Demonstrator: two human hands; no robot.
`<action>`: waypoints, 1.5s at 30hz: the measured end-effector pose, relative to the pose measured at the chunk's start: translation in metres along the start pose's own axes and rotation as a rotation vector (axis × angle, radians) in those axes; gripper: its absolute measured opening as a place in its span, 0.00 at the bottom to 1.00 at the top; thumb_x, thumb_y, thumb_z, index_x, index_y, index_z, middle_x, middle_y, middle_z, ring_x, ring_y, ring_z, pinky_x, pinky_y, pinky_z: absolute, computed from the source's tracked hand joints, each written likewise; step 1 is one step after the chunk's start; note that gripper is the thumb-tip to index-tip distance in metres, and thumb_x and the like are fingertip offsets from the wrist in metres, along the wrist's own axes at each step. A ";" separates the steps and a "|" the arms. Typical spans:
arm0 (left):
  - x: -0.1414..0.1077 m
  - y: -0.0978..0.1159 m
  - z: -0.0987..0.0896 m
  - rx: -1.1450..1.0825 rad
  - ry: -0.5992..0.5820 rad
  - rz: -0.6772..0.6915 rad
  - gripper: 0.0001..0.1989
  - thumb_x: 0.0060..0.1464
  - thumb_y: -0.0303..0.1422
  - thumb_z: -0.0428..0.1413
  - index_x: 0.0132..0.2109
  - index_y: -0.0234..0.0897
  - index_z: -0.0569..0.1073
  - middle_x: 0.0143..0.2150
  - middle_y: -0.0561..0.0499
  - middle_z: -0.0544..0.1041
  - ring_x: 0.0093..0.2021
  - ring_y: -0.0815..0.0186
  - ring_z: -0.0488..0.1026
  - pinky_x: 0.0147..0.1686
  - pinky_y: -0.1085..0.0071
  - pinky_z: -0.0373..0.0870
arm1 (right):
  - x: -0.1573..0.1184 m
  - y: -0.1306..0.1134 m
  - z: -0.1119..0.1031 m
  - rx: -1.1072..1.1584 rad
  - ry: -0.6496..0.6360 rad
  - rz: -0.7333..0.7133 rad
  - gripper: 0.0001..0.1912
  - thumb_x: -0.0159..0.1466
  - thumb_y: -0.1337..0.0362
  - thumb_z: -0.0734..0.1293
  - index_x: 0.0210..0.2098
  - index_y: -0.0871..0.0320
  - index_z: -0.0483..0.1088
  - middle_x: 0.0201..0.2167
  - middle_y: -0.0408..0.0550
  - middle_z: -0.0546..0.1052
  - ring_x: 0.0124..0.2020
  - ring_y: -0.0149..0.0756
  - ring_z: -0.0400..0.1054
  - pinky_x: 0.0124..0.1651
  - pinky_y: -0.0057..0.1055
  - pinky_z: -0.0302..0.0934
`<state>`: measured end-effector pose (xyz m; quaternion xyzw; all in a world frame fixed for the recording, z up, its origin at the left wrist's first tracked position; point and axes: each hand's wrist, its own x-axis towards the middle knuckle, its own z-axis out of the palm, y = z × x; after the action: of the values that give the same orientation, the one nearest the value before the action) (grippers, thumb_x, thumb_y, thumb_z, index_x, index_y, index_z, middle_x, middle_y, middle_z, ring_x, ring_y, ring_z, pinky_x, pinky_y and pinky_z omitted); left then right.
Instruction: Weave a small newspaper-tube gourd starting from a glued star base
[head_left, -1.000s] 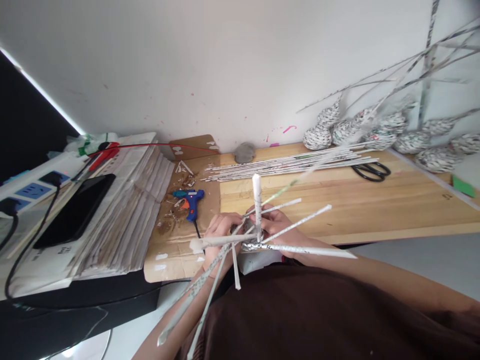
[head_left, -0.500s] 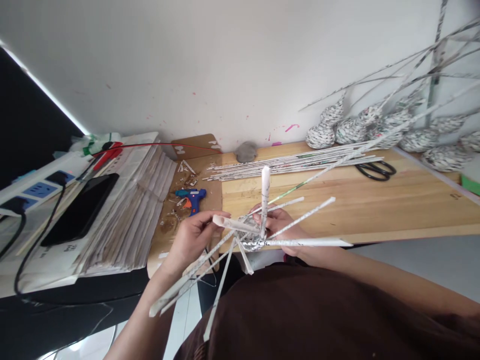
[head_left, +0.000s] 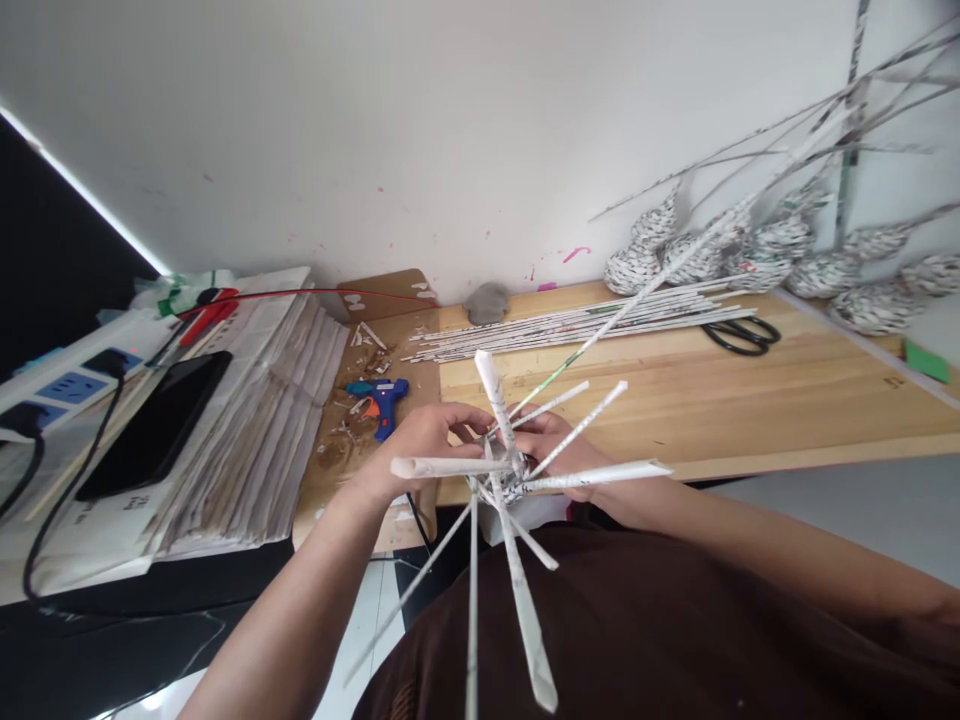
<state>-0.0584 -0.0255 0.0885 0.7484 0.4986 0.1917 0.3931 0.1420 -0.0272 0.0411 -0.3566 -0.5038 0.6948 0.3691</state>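
Observation:
A small piece woven from rolled newspaper tubes (head_left: 514, 490) is between my two hands, above the table's front edge. Its paper spokes stick out on all sides, several toward my body. One long paper tube (head_left: 634, 300), green near its lower end, runs from the weave up to the right. My left hand (head_left: 427, 440) curls its fingers round the piece's far left side, thumb partly hidden by spokes. My right hand (head_left: 551, 445) grips the piece from the right, its fingers partly behind the spokes.
A blue glue gun (head_left: 386, 405) lies on a messy brown board at left. Beyond it are stacked newspapers (head_left: 277, 430) bearing a phone (head_left: 161, 425) and a power strip (head_left: 71, 390). Loose paper tubes (head_left: 555, 325), black-handled scissors (head_left: 742, 335) and woven gourd shapes (head_left: 634, 270) line the back.
The woven piece has turned in my hands, its spokes now pointing in other directions. My left hand has moved right, closer to the right hand. The long tube has swung more upright.

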 end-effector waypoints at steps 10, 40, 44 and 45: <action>0.003 0.006 0.018 0.304 0.196 0.031 0.08 0.54 0.30 0.56 0.33 0.38 0.81 0.32 0.48 0.82 0.35 0.62 0.78 0.36 0.70 0.71 | 0.016 0.025 -0.005 0.163 0.033 0.114 0.10 0.52 0.60 0.73 0.33 0.56 0.73 0.27 0.44 0.77 0.27 0.35 0.69 0.31 0.32 0.63; -0.018 -0.015 0.033 0.107 0.471 -0.111 0.08 0.53 0.34 0.57 0.32 0.37 0.79 0.30 0.51 0.82 0.32 0.63 0.77 0.33 0.72 0.69 | -0.010 -0.014 -0.019 -0.480 -0.091 -0.181 0.17 0.61 0.64 0.69 0.50 0.58 0.74 0.46 0.51 0.78 0.42 0.39 0.75 0.41 0.33 0.70; -0.021 -0.009 0.039 0.077 0.505 -0.112 0.07 0.53 0.34 0.58 0.32 0.37 0.79 0.30 0.51 0.81 0.31 0.65 0.76 0.33 0.73 0.68 | -0.005 -0.035 -0.019 -0.637 -0.100 -0.222 0.12 0.64 0.67 0.64 0.43 0.57 0.79 0.36 0.47 0.81 0.37 0.37 0.75 0.40 0.32 0.67; -0.021 -0.007 0.041 0.072 0.519 -0.117 0.07 0.52 0.34 0.58 0.31 0.37 0.79 0.29 0.51 0.81 0.30 0.65 0.76 0.32 0.73 0.67 | -0.003 -0.038 -0.018 -0.652 -0.124 -0.217 0.12 0.63 0.69 0.64 0.41 0.56 0.80 0.34 0.46 0.82 0.37 0.37 0.75 0.41 0.32 0.67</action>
<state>-0.0440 -0.0588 0.0598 0.6575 0.6317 0.3363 0.2357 0.1644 -0.0133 0.0738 -0.3571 -0.7557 0.4745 0.2761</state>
